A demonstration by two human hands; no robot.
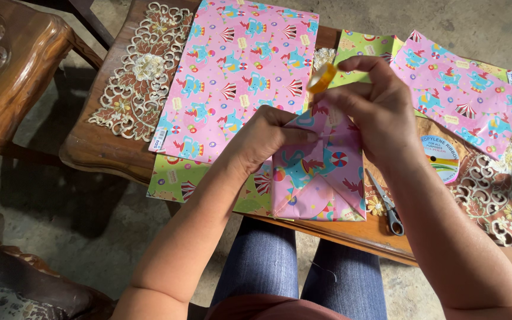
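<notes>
A carved wooden chair (7, 71) stands beside the table (99, 148) on concrete floor (78, 237).

Both forearms are bare up past the elbows, with no sleeves, watch, bracelet or rings showing. The left hand (266, 137) and the right hand (374, 109) wear no gloves, and the nails look short and unpainted. Below the arms, the legs are in blue denim jeans (297, 266), with a loose thread on the right thigh. At the bottom edge sits a strip of reddish-brown top (268, 309).

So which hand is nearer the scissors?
Right. The right hand is just above the scissors; the left hand presses the wrapped parcel, farther left.
</notes>
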